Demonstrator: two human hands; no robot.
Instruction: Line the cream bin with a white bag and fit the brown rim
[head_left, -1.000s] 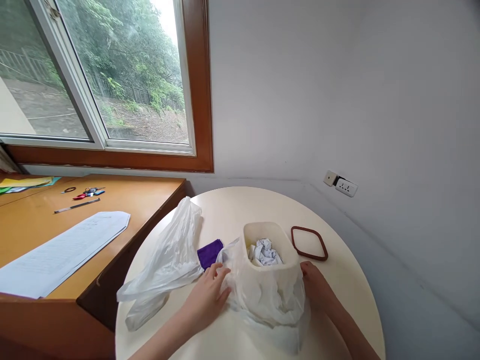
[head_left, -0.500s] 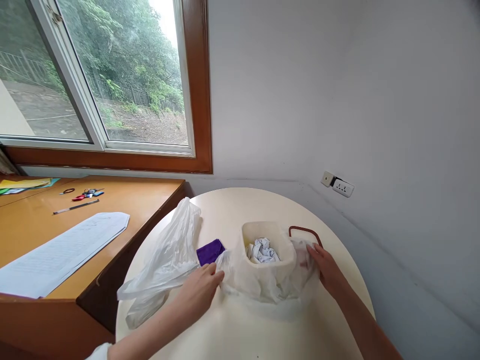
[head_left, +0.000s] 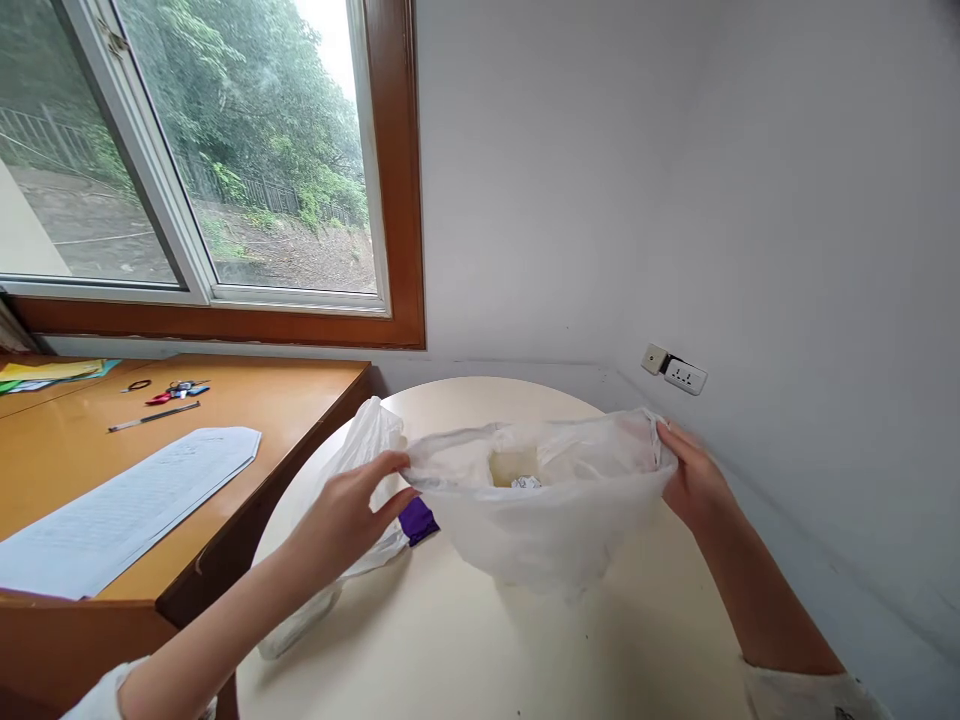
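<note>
**White bag pulled up wide, most of the bin's gone from my feed**

Watching through the head cam here. The white bag [head_left: 540, 535] sits mid-frame, slightly low and right, and it hides nearly all of the pale bin [head_left: 513, 464]. I only get a patch of the inside plus a bit of crumpled paper [head_left: 526, 482], so I can't tell how much is in there.

Both grips are pinching the bag's edge: left hand [head_left: 349, 515] at its left end, right hand [head_left: 697, 485] at its upper right corner. Some right fingertips are behind the plastic. The purple packet [head_left: 418, 518] is partly covered by the left hand and the plastic, and the left forearm cuts across the second plastic bag [head_left: 371, 435].

Count: two hands, two white bags, one bin, one purple packet on the round table [head_left: 465, 630]. Over on the left, one pen [head_left: 154, 416] and a stack of paper sheets [head_left: 127, 510], number unclear. Two wall plates [head_left: 685, 376] at right.

Versus half a second ago: the bag was bunched low around the bin with the whole rim showing. Now its edge is up and stretched, both hands are higher and wider apart, and the red-brown frame has dropped out of sight.
</note>
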